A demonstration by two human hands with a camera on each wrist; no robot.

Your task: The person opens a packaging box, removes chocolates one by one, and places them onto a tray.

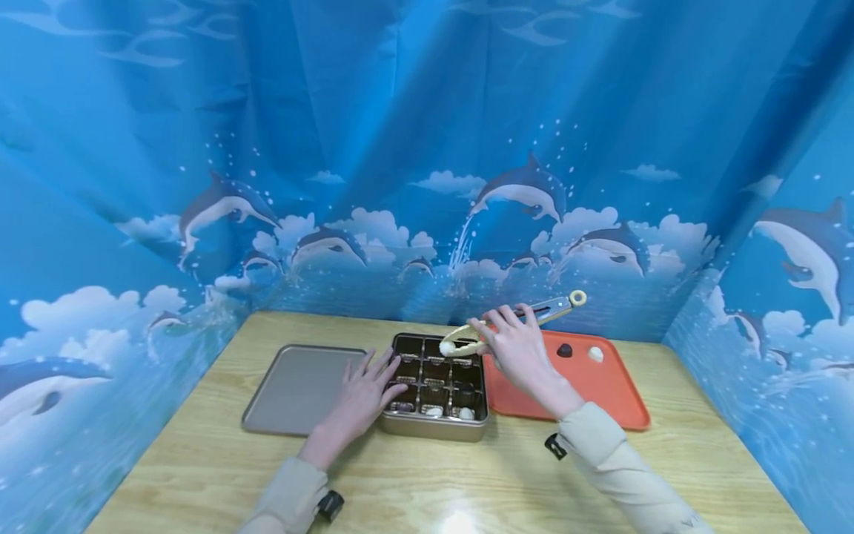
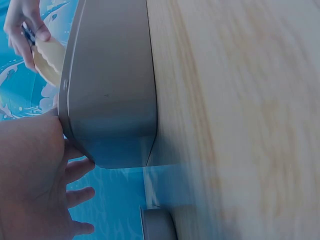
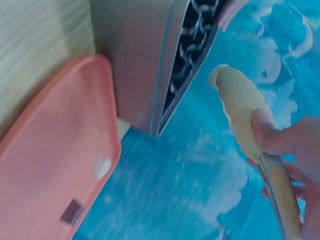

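My right hand (image 1: 523, 357) grips a pair of cream-tipped kitchen tongs (image 1: 555, 308) with metal arms and a ring at the end. Between the tong tips sits a small white piece (image 1: 447, 348), held over the back of a metal tin (image 1: 434, 428). The tin has a dark divided insert; its front row holds a dark piece (image 1: 402, 406) and two white pieces (image 1: 434, 411). Fingers spread, my left hand (image 1: 363, 393) touches the tin's left rim. In the right wrist view the thumb presses on the tongs (image 3: 242, 102).
Right of the tin lies an orange tray (image 1: 600, 393) bearing a dark piece (image 1: 565, 350) and a white piece (image 1: 596, 354). A flat grey metal lid or tray (image 1: 300, 393) lies to the left. Blue dolphin-printed curtain (image 1: 414, 148) surrounds the wooden table (image 1: 507, 482).
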